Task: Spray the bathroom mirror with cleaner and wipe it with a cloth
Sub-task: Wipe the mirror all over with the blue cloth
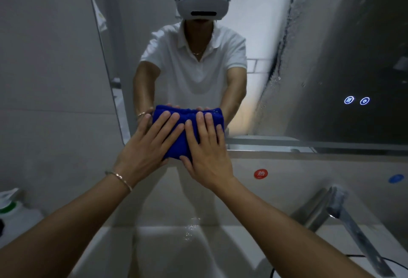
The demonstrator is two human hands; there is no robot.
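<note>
Head view: I look down my two arms at the mirror (331,56), above the sink (167,251)
Cloth: a folded blue cloth (182,145) lies flat against the lower left part of the glass, its bottom hanging just over the mirror's lower edge
Left hand: my left hand (143,145) lies on the left half of the cloth, fingers straight and a little spread, pressing rather than pinching; the thumb sits at the cloth's lower edge
Right hand: my right hand (207,151) lies just beside it on the right half, fingers also straight and flat on the cloth, thumb by the bottom corner
Glass: a band of droplets (282,56) runs down the right side, well apart from the cloth
Step in hand: wiping, I judge; the wet glass suggests the spraying is done
Bottle: a white bottle with a green collar (11,207) stands at the far left edge; I cannot tell if it is the cleaner
Next move: I would keep both palms flat with even pressure and drive the cloth across toward the wet band, overlapping passes
Watch for: the tap (344,218) low on the right, and the lit touch icons (356,100), which a pass might trigger
</note>
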